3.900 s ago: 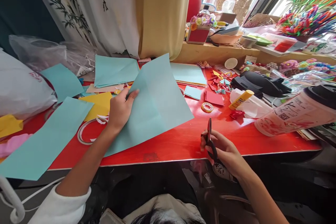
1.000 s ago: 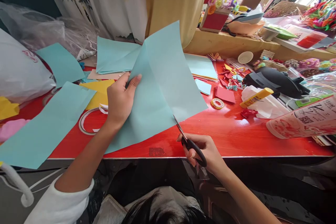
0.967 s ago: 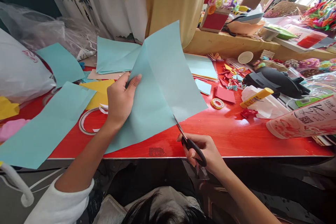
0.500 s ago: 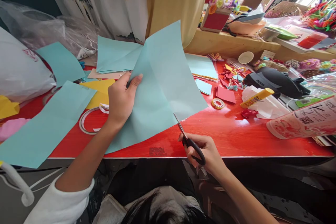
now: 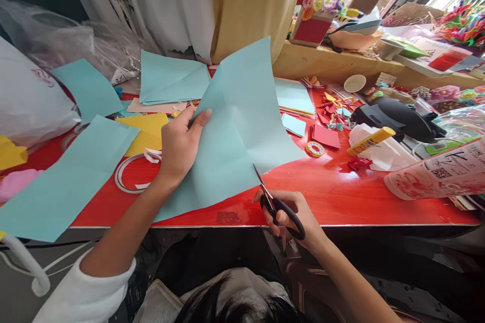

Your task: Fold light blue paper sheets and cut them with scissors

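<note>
The left hand (image 5: 182, 144) and its pinched blue sheet (image 5: 246, 111) have shifted rightward above the counter (image 5: 341, 197); the right hand (image 5: 301, 206), nearer the lower edge, grips scissors (image 5: 266, 193) pointing forward-left across it.

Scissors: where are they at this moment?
In the head view, the scissors are below and right of centre, in the right hand, with their blades at the lower edge of the light blue sheet.

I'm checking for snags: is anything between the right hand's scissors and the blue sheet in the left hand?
Nothing visible: the scissors in the right hand overlap the lower edge of the blue sheet the left hand holds. The yellow glue stick lies off to the right.
</note>
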`<state>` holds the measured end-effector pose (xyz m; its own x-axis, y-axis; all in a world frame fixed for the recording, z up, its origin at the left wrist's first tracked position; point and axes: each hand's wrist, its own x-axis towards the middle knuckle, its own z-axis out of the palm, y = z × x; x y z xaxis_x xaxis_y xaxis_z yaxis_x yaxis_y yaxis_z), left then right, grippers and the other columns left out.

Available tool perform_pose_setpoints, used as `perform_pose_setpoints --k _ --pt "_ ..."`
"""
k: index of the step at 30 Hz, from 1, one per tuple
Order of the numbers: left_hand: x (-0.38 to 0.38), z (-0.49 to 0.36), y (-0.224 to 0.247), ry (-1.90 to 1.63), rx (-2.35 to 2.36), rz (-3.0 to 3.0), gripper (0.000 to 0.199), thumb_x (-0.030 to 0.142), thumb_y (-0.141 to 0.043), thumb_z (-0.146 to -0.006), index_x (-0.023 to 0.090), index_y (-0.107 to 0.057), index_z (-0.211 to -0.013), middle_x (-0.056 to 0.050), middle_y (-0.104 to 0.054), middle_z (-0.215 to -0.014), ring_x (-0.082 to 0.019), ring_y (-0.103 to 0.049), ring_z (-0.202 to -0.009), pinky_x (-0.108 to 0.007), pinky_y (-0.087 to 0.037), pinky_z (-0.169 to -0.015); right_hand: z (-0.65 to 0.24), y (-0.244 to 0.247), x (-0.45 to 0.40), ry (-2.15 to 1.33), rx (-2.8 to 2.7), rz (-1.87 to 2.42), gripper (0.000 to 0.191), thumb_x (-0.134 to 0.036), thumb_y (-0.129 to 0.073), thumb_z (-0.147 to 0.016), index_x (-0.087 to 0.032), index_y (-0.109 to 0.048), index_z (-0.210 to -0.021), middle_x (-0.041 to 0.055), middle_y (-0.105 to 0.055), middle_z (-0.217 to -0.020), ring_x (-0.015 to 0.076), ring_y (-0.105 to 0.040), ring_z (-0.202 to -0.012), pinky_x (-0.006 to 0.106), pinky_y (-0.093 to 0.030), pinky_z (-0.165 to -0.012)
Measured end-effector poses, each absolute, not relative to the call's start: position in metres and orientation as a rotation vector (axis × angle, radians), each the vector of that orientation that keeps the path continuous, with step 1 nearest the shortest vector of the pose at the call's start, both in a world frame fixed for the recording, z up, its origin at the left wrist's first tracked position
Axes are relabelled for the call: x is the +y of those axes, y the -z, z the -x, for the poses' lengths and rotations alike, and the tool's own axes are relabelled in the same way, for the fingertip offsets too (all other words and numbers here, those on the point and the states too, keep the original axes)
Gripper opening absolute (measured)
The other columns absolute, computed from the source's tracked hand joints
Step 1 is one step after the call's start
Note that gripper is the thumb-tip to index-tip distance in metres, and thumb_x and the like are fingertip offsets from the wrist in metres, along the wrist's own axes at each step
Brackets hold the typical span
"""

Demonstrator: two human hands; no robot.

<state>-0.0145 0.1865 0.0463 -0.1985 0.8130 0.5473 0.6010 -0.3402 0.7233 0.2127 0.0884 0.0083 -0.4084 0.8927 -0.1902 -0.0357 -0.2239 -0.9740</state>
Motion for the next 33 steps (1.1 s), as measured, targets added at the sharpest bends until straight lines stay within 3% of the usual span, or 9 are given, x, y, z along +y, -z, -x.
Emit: perform_pose_setpoints --k 6,15,23,33 --pt "0.186 0.016 -0.047 -1.573 1.675 -1.828 0.041 0.039 -0.056 -0.084 0.021 -0.032 -0.057 0.005 -0.024 -0.055 -0.012 -0.023 -0.053 -0.027 -0.022 -0.049 -0.212 -0.016 0.089 -1.726 -1.391 1.026 0.069 -0.068 -0.07 -0.058 -0.012 -0.065 -0.097 -0.0024 -0.047 -0.057 0.0083 -0.041 -0.046 0.021 -0.028 -0.041" --pt "0.187 0.021 -0.049 -1.641 1.71 -1.848 0.045 0.04 -0.054 -0.085 0.02 -0.025 -0.058 0.005 -0.02 -0.056 -0.012 -0.019 -0.055 -0.028 -0.019 -0.051 -0.246 -0.025 0.076 -1.859 -1.554 0.936 0.072 -0.071 -0.053 -0.074 -0.013 -0.058 -0.117 0.008 -0.059 -0.082 0.0154 -0.056 -0.063 0.022 -0.032 -0.046" --pt "0.185 0.021 -0.048 -1.647 1.643 -1.828 0.041 0.039 -0.058 -0.084 0.02 -0.033 -0.058 0.005 -0.022 -0.057 -0.011 -0.02 -0.056 -0.027 -0.02 -0.051 -0.24 -0.05 0.078 -1.867 -1.588 1.003 0.075 -0.074 -0.056 -0.069 -0.01 -0.061 -0.109 0.007 -0.058 -0.074 0.0145 -0.055 -0.058 0.022 -0.032 -0.045" --pt "0.182 0.021 -0.051 -1.634 1.566 -1.772 0.046 0.038 -0.057 -0.086 0.018 -0.026 -0.058 0.004 -0.021 -0.059 -0.009 -0.019 -0.059 -0.027 -0.02 -0.051 -0.233 -0.041 0.091 -1.873 -1.649 1.064 0.073 -0.073 -0.056 -0.07 -0.011 -0.062 -0.108 0.0052 -0.06 -0.071 0.0136 -0.057 -0.056 0.024 -0.041 -0.052"
